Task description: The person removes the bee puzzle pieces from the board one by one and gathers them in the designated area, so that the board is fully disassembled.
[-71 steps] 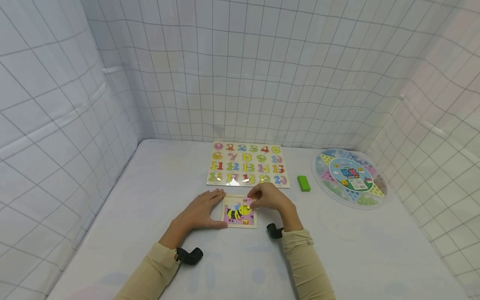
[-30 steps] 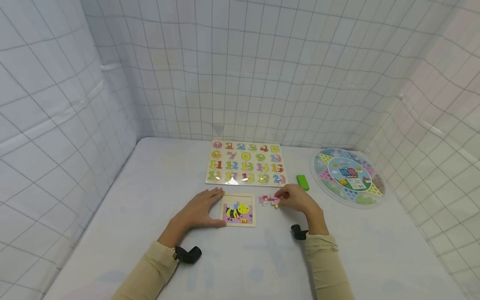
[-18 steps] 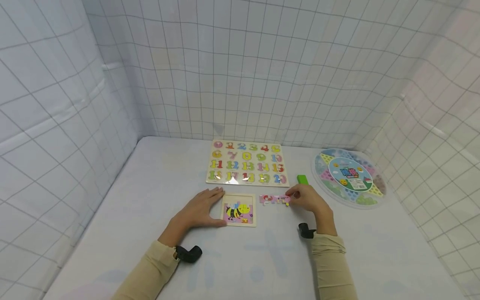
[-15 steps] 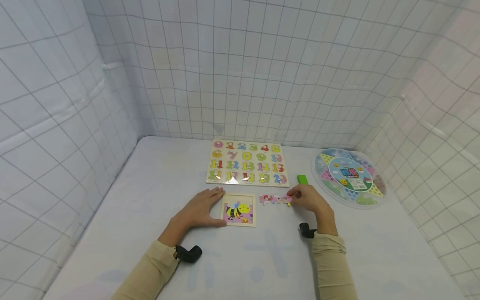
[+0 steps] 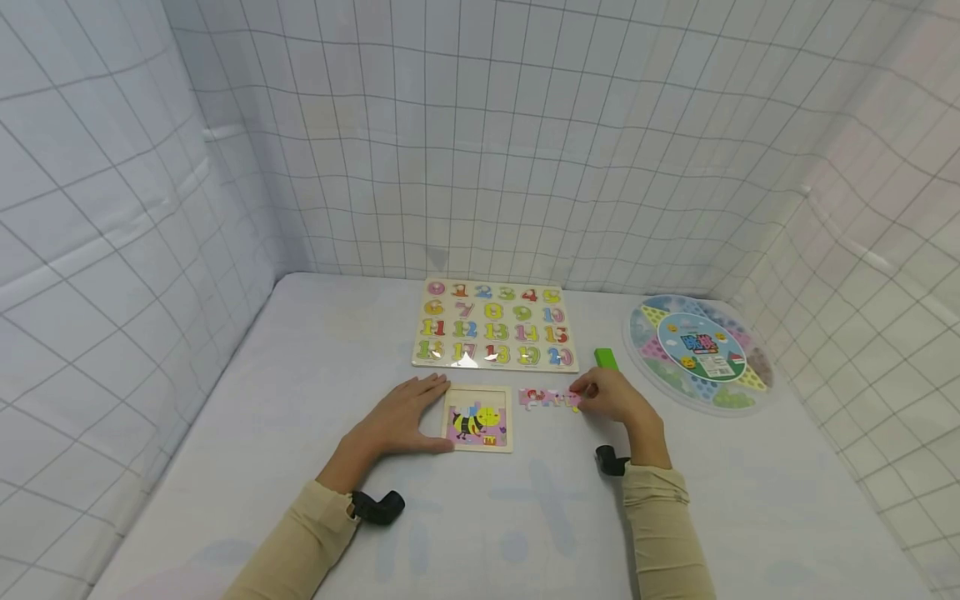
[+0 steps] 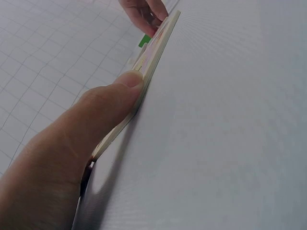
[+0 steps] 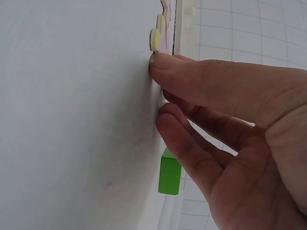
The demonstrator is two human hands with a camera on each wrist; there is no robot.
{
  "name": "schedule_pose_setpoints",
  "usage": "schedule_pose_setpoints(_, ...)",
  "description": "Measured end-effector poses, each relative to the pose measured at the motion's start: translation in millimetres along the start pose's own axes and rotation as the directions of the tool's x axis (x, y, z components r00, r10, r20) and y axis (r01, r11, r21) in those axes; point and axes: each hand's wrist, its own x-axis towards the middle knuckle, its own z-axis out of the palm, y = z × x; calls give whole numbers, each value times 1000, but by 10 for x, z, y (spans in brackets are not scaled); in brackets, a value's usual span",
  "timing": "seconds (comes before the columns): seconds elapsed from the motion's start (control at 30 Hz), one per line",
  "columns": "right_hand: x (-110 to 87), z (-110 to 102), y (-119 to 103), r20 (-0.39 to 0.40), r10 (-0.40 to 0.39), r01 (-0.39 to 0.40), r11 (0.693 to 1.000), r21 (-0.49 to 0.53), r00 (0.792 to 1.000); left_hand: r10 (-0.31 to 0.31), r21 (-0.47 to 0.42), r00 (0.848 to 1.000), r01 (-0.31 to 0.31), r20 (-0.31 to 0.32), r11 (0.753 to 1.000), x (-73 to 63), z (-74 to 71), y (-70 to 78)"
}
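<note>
A small wooden puzzle tray (image 5: pixel 478 389) with a bee picture lies flat, bare wood along its top part. My left hand (image 5: pixel 397 421) lies against its left side, fingers extended at the upper corner. In the left wrist view, the thumb of the left hand (image 6: pixel 81 124) presses on the tray's edge. Right of the tray, several pink jigsaw pieces (image 5: pixel 534 398) lie in a row. My right hand (image 5: pixel 611 396) pinches the jigsaw piece (image 5: pixel 573 398) at the row's right end between thumb and fingers. In the right wrist view, that jigsaw piece (image 7: pixel 164 45) is mostly hidden.
A number puzzle board (image 5: pixel 495 325) lies behind the tray. A green block (image 5: pixel 606 358) sits just beyond my right hand, partly hidden by it. Farther right lies a round board-game disc (image 5: pixel 701 350). White gridded cloth (image 5: pixel 487 150) walls off the back and sides.
My right hand has gone from the tray's upper right corner out to the right with a pink jigsaw piece, which now ends the row there. The left hand has stayed on the tray.
</note>
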Motion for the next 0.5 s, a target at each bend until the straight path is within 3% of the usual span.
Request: schedule_pose_setpoints(0.5, 7, -9, 11, 5, -8, 8, 1000, -11, 1000, 9, 1, 1000, -9, -2, 1000, 16, 19, -28)
